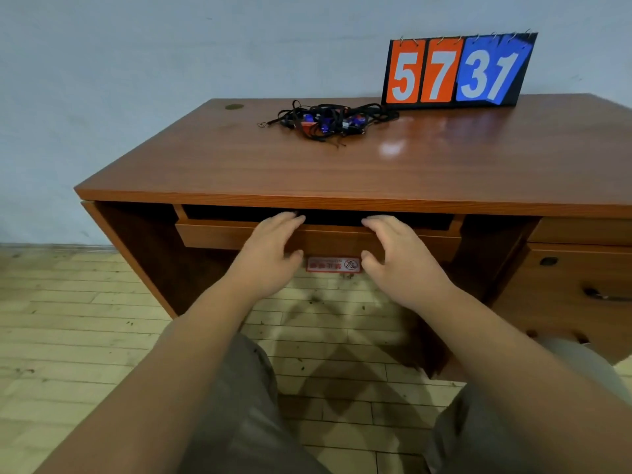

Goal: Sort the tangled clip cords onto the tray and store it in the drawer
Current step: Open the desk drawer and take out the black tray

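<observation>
Beyond hands (270,258) (403,265) gripping the drawer (219,236), cords (328,123) lie tangled.

Just beyond the left hand (270,254) and right hand (396,258), the inside of the drawer (212,234) is a dark slot under the lip of the surface (444,165), and its contents are hidden. Both hands are blurred, so grip or mere touch is unclear. The sticker (333,265) between the thumbs is unreadable. Far beyond the hands, the cords (325,123) are too tangled and small to count. The cabinet (581,285), right of the right hand, is cut off.
</observation>
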The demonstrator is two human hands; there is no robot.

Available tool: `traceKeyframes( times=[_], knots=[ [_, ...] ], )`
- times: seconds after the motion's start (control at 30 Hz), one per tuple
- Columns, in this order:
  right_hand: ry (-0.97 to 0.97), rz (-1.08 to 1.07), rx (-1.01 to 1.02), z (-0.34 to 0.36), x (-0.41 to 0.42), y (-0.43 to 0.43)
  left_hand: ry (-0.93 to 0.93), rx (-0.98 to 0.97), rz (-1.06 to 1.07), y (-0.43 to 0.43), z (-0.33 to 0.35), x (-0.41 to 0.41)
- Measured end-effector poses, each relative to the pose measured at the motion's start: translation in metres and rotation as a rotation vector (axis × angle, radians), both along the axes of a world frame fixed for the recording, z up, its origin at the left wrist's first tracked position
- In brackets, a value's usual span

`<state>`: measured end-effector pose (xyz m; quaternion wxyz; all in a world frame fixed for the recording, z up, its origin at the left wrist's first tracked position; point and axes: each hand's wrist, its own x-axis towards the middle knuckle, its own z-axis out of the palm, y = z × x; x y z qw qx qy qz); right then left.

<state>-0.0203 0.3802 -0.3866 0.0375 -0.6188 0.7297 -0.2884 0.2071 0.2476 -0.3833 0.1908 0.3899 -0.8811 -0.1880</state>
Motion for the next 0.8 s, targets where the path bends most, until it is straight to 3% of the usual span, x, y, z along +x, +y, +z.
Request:
traceKeyframes(
  times=[0.17,0.8],
  knots=[
    [0.223,-0.035,0.004,-0.029,-0.008,-0.010,-0.157,-0.164,0.015,-0.009,-0.029,-0.007],
    [0.214,-0.060,-0.169,-0.038,0.004,0.011,0.018,-0.281,0.016,0.004,-0.035,0.012]
  ],
)
